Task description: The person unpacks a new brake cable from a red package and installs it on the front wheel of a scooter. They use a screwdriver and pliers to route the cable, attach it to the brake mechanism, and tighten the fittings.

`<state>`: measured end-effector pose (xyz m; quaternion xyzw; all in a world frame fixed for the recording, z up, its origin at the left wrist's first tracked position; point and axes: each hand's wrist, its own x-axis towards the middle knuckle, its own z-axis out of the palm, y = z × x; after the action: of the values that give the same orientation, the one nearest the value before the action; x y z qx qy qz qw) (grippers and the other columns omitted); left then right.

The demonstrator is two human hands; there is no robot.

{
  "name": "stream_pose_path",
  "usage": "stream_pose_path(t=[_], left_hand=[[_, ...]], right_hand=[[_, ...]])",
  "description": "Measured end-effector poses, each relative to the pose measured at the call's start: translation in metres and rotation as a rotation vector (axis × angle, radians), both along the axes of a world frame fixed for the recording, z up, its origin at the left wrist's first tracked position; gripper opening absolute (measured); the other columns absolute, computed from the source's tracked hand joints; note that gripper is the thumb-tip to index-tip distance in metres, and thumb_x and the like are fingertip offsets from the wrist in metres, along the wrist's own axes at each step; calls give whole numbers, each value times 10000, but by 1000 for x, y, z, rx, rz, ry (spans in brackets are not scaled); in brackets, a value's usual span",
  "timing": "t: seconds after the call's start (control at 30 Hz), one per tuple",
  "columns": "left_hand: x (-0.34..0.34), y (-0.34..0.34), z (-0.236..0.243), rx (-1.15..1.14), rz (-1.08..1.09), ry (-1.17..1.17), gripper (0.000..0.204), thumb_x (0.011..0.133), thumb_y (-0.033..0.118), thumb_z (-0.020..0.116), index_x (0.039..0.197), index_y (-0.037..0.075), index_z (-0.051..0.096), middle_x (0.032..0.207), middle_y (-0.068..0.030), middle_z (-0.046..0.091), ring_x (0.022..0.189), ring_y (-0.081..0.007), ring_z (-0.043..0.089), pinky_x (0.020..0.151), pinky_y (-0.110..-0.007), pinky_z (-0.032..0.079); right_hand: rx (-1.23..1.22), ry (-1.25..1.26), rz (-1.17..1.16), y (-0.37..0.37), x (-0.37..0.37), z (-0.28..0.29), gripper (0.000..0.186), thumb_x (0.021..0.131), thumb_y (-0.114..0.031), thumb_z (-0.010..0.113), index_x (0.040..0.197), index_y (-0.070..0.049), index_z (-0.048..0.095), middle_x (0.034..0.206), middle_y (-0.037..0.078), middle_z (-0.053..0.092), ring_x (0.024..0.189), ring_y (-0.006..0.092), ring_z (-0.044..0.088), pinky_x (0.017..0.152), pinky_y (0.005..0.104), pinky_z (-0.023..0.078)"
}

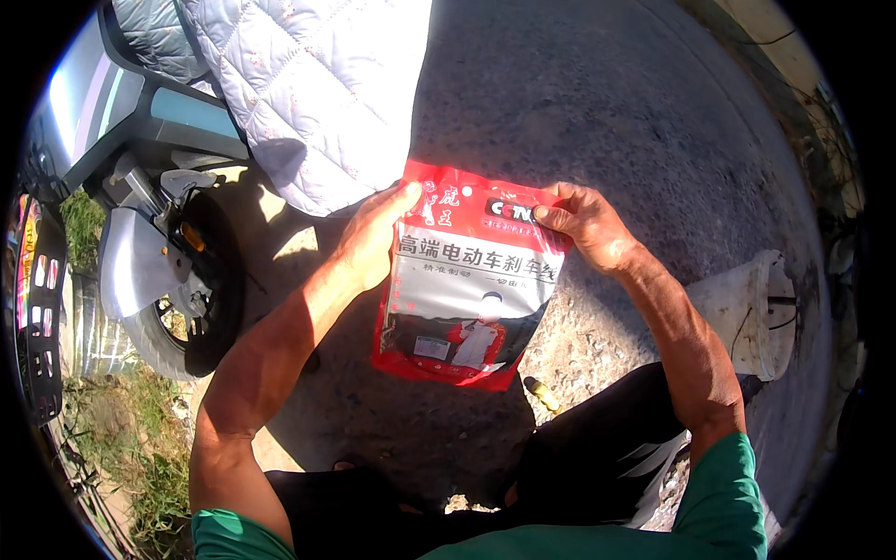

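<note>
I hold a flat red and white plastic packet (467, 280) up in front of me by its top edge. My left hand (369, 238) grips the packet's upper left corner. My right hand (583, 222) pinches the upper right corner between thumb and fingers. The lower part of the packet is clear and shows dark coiled contents inside. It hangs above the asphalt ground (597, 103).
A scooter's front wheel (191, 313) with a white mudguard (131, 266) stands at the left, under a grey quilted cover (308, 84). A white bucket (751, 313) lies on the right. A small yellow object (541, 392) rests on the ground. Grass (140, 457) grows at lower left.
</note>
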<state>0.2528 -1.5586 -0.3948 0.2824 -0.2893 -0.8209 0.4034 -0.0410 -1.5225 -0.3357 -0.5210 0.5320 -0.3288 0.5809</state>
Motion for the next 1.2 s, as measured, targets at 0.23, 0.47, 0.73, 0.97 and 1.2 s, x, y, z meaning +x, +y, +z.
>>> stream_pose_path(t=[0.23, 0.47, 0.73, 0.97, 1.2], left_hand=[[19, 9, -1, -146, -127, -145, 342, 936, 194, 657, 1231, 34, 593, 1140, -58, 663, 1039, -155, 628, 923, -326, 503], [44, 5, -17, -148, -96, -144, 301, 960, 202, 629, 1224, 59, 604, 1126, -44, 665, 1038, -143, 627, 915, -327, 509], [67, 2, -18, -126, -41, -47, 306, 974, 179, 603, 1248, 46, 576, 1152, -61, 657, 1042, -159, 635, 927, -346, 517], [67, 8, -18, -144, 16, -8, 304, 976, 178, 597, 1244, 37, 570, 1148, -67, 654, 1037, -176, 638, 921, -364, 524], [71, 15, -10, -145, 50, -65, 298, 958, 189, 627, 1212, 38, 590, 1127, -64, 663, 1025, -172, 645, 905, -362, 528]], right_hand=[[38, 14, 35, -5, 15, -10, 172, 929, -172, 682, 1009, -23, 650, 900, 58, 691, 822, 116, 643, 775, 293, 538], [186, -186, 1, -1, 16, -33, 686, 932, -647, 479, 1201, -24, 582, 1043, 93, 668, 975, 202, 622, 891, 398, 483], [228, 959, 607, 54, -24, -156, 577, 854, -597, 604, 916, -32, 706, 876, 135, 708, 852, 269, 690, 751, 416, 537], [244, 1630, 1182, 171, 14, -252, 190, 830, -282, 622, 906, -192, 771, 916, -3, 740, 874, 210, 717, 581, 368, 561], [126, 1449, 1425, 158, -1, -255, 155, 772, -249, 721, 908, -187, 761, 906, 12, 736, 878, 219, 714, 616, 401, 567]])
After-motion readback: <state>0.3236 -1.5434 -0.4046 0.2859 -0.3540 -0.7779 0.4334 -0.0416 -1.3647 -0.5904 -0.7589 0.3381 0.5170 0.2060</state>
